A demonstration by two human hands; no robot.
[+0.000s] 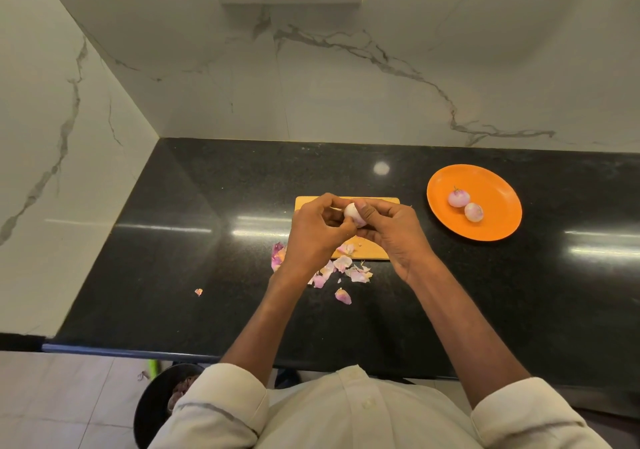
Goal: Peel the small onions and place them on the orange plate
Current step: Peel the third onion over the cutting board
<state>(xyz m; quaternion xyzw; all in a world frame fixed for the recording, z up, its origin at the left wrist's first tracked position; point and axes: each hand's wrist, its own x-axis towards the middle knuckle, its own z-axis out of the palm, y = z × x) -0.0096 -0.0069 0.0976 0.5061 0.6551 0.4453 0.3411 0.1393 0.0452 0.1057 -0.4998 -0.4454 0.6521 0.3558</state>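
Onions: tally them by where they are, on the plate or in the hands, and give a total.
On the orange plate: 2, one onion and another beside it.
Held between the left hand and the right hand: 1, a pale onion.
Total: 3 onions.

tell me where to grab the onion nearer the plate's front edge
Pinch that onion across its round middle, coming from above: it lies on the orange plate touching the other onion on its far-left side, so its near and right sides are free.
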